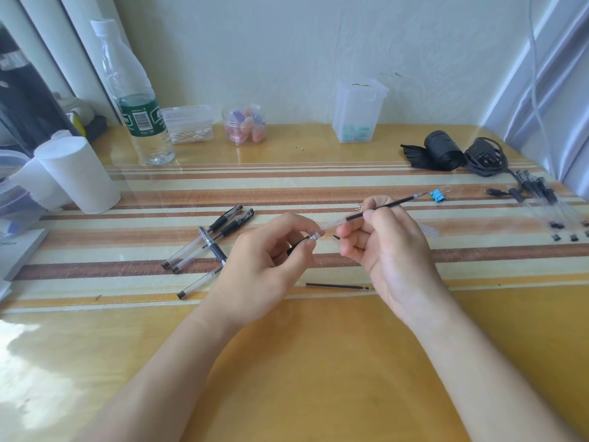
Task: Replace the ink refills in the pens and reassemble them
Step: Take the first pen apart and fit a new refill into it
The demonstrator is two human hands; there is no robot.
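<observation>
Pale wall backs a yellow wooden desk (318,362) with a striped mat across its middle. Both bare forearms come in from the bottom edge and angle toward each other, so the hands meet above the mat.

The left hand (264,260) is turned with its back to the camera. Its fingers are curled round a clear pen barrel (314,236), of which only the open threaded end and a bit of black grip show past the thumb and forefinger.

The right hand (392,247) is raised slightly higher, with its lower fingers folded into the palm. Thumb and forefinger pinch an ink refill (379,208) near its middle. The refill slants up and to the right with its writing tip pointing away, and its clear rear end meets the barrel's mouth. A small black piece (336,237) sits between the hands; whether it is held or lying on the mat cannot be told.

A second refill (338,286) lies flat on the mat just under the hands. Four assembled pens (207,242) lie loosely crossed to the left. A bundle of clear pens (541,199) lies at the far right, near a blue binder clip (437,195). A water bottle (137,100) stands at the back left.
</observation>
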